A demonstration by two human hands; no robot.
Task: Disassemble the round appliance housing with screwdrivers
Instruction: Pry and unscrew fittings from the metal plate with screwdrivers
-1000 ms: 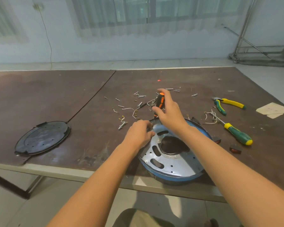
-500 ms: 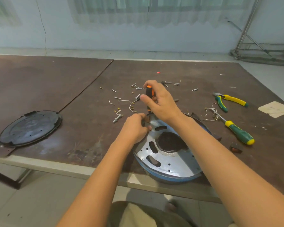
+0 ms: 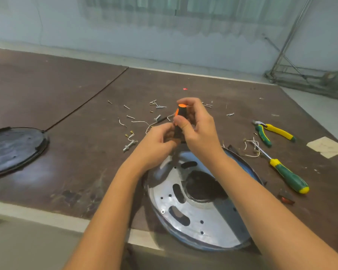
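Risen to join right hand (image 3: 200, 133), left hand (image 3: 156, 143) grips one upright screwdriver (image 3: 180, 112).

screwdriver (image 3: 180, 112) lifted upright, left hand (image 3: 155, 144) raised

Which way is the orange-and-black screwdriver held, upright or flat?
Roughly upright: orange-and-black screwdriver, orange cap on top, gripped by the right hand; tip hidden.

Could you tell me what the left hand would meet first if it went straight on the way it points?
The black-and-orange screwdriver, gripped by the right hand; the left hand seems right beside its handle, though contact is unclear.
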